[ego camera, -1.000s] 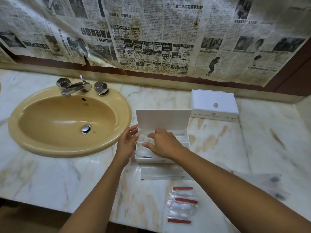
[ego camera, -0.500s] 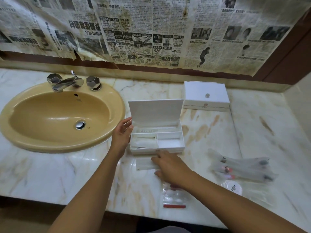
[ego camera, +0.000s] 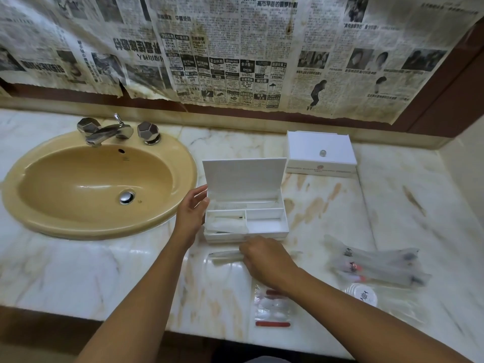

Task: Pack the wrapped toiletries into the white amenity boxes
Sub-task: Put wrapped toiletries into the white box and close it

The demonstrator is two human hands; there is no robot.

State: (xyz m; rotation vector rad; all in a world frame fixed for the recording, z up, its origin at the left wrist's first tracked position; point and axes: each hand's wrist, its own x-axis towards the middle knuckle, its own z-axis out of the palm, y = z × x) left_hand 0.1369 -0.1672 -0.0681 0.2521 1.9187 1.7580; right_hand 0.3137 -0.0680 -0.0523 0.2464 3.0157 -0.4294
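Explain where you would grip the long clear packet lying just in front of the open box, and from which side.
Grip the long clear packet near its middle, from above, thumb and fingers pinching across its narrow width. It lies flat and runs left to right along the counter, so the long edges are easiest to reach. The right hand already rests on its right end.

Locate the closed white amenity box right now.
In the head view the closed white box sits at the back right of the marble counter, against the wall ledge, just behind and right of the open box.
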